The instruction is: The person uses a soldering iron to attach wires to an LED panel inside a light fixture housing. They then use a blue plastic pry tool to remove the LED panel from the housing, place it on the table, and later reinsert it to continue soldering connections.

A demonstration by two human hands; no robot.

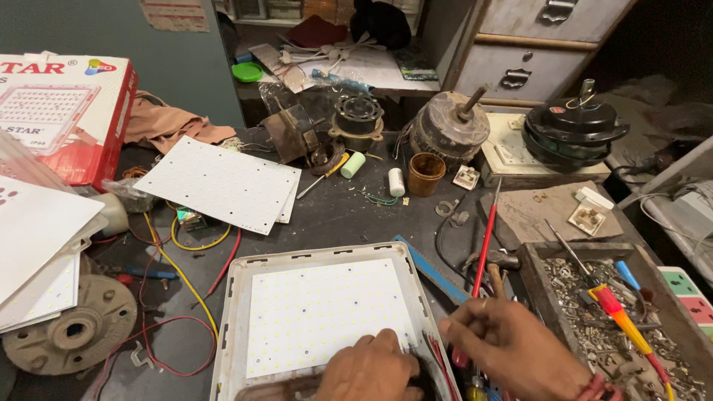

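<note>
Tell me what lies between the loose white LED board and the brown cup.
In the head view, a screwdriver, a pale green capacitor and a white cylinder lie between LED board and brown cup.

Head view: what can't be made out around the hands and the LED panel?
- Left hand: wrist cut off by the bottom edge; what its fingers press is hidden beneath it.
- Right hand: covers the red-handled screwdriver lower handle, so the grip is unclear.
- LED panel: near end of its housing cut off by the bottom edge and hidden by the left hand.
- Parts tray: screws too small to tell apart.
</note>
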